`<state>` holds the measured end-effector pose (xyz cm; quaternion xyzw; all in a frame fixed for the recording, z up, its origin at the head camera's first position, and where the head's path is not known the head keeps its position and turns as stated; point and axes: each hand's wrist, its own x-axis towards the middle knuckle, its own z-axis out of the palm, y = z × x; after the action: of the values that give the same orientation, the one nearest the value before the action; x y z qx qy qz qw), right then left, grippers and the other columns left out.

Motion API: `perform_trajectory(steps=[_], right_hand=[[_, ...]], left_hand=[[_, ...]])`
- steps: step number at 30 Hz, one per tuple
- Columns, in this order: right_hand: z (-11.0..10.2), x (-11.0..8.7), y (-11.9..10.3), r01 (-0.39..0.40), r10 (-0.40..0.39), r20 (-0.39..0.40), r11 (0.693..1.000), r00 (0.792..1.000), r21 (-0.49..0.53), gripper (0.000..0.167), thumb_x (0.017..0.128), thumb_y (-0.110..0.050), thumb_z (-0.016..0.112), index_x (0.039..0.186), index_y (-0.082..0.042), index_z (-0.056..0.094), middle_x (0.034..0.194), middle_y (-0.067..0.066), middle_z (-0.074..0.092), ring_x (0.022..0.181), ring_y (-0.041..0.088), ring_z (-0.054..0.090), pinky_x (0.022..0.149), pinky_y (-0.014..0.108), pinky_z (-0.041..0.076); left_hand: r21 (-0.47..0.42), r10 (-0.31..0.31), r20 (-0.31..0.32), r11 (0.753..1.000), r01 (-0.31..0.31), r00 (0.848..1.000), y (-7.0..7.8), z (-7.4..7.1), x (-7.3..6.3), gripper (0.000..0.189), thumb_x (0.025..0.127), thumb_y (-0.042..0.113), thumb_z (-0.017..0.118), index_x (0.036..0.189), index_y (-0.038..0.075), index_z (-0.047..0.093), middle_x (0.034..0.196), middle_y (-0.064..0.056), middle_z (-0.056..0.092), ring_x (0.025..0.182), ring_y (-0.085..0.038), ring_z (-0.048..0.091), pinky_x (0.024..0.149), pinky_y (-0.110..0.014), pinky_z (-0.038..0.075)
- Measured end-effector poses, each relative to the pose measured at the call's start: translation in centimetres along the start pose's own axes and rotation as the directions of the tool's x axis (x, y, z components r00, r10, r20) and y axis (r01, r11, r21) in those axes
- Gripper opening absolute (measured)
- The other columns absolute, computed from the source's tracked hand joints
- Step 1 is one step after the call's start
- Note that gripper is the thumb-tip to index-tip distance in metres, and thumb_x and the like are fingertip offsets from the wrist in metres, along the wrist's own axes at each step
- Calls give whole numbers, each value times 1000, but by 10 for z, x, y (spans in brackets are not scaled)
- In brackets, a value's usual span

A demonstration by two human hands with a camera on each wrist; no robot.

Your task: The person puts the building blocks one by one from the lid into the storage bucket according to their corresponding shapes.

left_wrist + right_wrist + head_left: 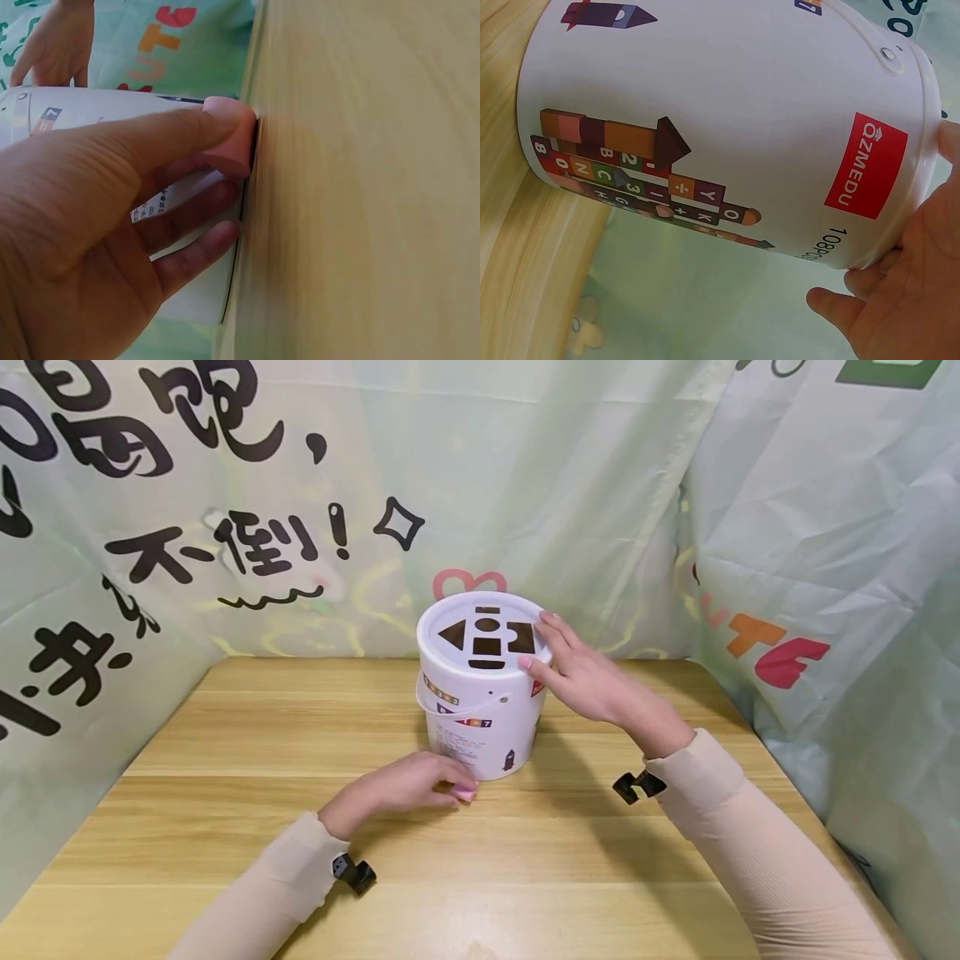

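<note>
A white bucket [480, 727] stands upright on the table, its white lid [431, 631] pierced by dark shaped holes, including a triangle, a circle and a square. At its foot, my left hand [416, 781] pinches a small pink block [238, 142] between thumb and fingers. In the left wrist view the block has a rounded side and sits against the bucket's lower edge, close to the tabletop. My right hand [588, 681] rests on the right side of the lid's rim, thumb toward the front. The right wrist view shows that hand [922, 277] touching the rim with fingers spread.
The wooden table [247, 752] extends around the bucket on all sides. Printed cloth [562, 485] hangs behind and along both sides. A thin white handle [442, 710] droops on the bucket's near side. Small black devices [639, 787] sit at both wrists.
</note>
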<state>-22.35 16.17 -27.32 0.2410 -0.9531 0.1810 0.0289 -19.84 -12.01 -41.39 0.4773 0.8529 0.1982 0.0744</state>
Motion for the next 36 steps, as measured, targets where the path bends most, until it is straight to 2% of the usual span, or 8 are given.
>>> perform_trajectory(steps=[5, 9, 13, 15, 22, 26, 33, 36], right_hand=[[0, 0, 0, 0, 0, -1, 1000, 1000, 1, 84, 97, -68, 26, 157, -10, 14, 164, 4, 2, 147, 32, 14, 112, 55, 26], [1, 0, 1, 2, -2, -2, 1000, 1000, 6, 84, 98, -67, 28, 157, -9, 15, 164, 4, 3, 145, 34, 18, 112, 56, 26], [2, 1, 2, 5, -5, -2, 1000, 1000, 8, 83, 98, -65, 28, 157, -9, 15, 164, 5, 3, 147, 33, 14, 112, 56, 25], [2, 1, 2, 7, -7, -2, 1000, 1000, 8, 82, 98, -65, 28, 157, -9, 15, 164, 6, 3, 148, 31, 11, 113, 56, 25], [1, 2, 2, 13, -13, -10, 1000, 1000, 4, 82, 98, -66, 27, 157, -10, 14, 164, 6, 3, 148, 29, 7, 113, 56, 23], [-1, 2, 0, 15, -15, -4, 1000, 1000, -3, 84, 98, -67, 26, 157, -9, 14, 164, 5, 2, 149, 26, 3, 114, 55, 23], [-1, 1, -1, 14, -14, -2, 1000, 1000, 3, 84, 98, -67, 27, 157, -9, 15, 164, 5, 2, 149, 24, 2, 114, 55, 23], [0, 0, -1, 11, -11, -3, 1000, 1000, 4, 84, 98, -66, 28, 157, -8, 15, 164, 5, 3, 149, 24, 2, 114, 55, 23]], left_hand=[[15, 19, -2, 1000, -19, 1000, 1, 3, 0, 22, 89, 13, 72, 111, 15, 74, 109, 7, 69, 105, -9, 61, 96, -25, 47], [-3, -13, 0, 1000, 13, 1000, 2, 4, 1, 13, 93, 17, 69, 105, 17, 74, 100, 11, 68, 98, -6, 60, 92, -24, 48], [-29, -49, -14, 998, 48, 999, 4, 2, 2, 6, 96, 23, 65, 95, 20, 70, 86, 14, 60, 86, -6, 56, 82, -24, 49], [-34, -58, -22, 998, 58, 998, 5, 1, 2, 7, 97, 24, 64, 95, 21, 69, 85, 14, 58, 83, -6, 55, 79, -24, 49], [-22, -67, -77, 998, 66, 995, 10, -8, -3, 21, 95, 23, 67, 113, 13, 69, 108, 6, 63, 100, -8, 58, 90, -29, 50], [-42, -78, -102, 996, 74, 992, 17, -17, -7, 30, 94, 20, 67, 122, 10, 67, 117, 1, 63, 102, -11, 58, 91, -31, 50], [-23, -28, -148, 999, 25, 989, 32, -48, -14, 33, 95, 14, 66, 127, 9, 65, 131, -6, 61, 121, -20, 55, 100, -38, 46], [-38, -4, -173, 999, -3, 985, 40, -64, -15, 34, 95, 16, 66, 128, 9, 64, 131, -5, 60, 121, -20, 55, 101, -40, 46]])
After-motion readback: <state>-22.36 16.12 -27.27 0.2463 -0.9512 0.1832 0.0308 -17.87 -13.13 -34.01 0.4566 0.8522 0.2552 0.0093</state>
